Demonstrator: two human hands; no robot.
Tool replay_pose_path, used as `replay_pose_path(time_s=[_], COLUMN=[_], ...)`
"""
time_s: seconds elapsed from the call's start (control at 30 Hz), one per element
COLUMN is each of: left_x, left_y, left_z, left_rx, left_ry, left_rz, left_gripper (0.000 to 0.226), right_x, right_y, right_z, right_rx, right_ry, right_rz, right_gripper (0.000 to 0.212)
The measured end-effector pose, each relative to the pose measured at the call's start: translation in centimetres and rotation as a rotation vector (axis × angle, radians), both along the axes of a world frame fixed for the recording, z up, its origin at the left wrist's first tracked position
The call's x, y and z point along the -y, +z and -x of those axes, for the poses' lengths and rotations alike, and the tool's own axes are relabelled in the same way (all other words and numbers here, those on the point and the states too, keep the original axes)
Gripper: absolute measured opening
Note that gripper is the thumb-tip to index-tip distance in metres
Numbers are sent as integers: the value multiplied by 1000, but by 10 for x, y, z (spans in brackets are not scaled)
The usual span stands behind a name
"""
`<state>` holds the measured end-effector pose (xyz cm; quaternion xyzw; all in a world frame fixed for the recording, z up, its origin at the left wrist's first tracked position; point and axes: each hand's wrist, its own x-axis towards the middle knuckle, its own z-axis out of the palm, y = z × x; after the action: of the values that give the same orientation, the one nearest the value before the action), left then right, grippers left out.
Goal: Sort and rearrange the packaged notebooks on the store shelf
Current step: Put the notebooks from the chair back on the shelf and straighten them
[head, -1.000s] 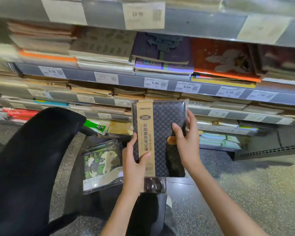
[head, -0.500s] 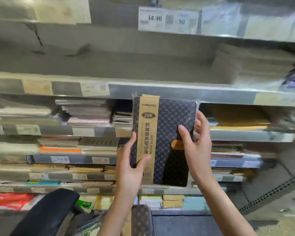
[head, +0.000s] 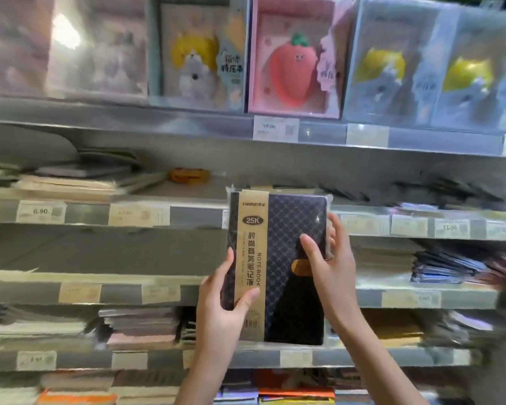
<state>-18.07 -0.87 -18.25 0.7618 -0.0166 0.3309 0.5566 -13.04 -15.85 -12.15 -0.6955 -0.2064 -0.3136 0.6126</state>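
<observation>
- While both hands hold it upright before the shelves, the packaged notebook shows a dark diamond-patterned cover and a tan band marked "25K".
- Left hand: grip closed on the lower left edge, thumb across the tan band.
- Right hand: grip closed on the right edge, thumb on the cover, fingers behind.
- Top shelf: boxed items, one pink box with a strawberry figure.
- Lower shelves: flat stacks, blurred.
</observation>
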Motion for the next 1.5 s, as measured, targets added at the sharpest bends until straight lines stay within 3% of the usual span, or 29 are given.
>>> replay_pose_path(time_s=[0.2,0.33,0.47,0.6,0.7,0.93,1.03,1.2,1.5], left_x=[-1,-4,-7,-11,-14,-14,-17,-16,-21], left_y=[60,87,104,117,124,131,138,155,197], left_z=[-27,-50,-60,-65,-68,-71,-70,-64,-68], left_rx=[-17,14,-100,-209,-290,-336,-344,-389,-511], left_ry=[-1,-1,32,58,86,108,90,59,16], left_rz=[12,-31,-133,-232,-282,-342,-357,-411,-474], left_gripper=[70,70,67,66,67,70,70,66,64], right_x=[-3,-4,-5,1,4,11,14,6,-16], right_y=[48,75,82,88,88,39,1,-39,-10], right_z=[-42,-74,-95,-91,-78,-24,-6,5,-24], right_rx=[20,0,-110,-148,-152,82,213,320,505], right_ry=[-28,-68,-68,-68,-17,-116,-253,-324,-455], right_rz=[32,98,139,203,242,348,421,480,469], right_gripper=[44,55,58,40,56,54,49,69,86])
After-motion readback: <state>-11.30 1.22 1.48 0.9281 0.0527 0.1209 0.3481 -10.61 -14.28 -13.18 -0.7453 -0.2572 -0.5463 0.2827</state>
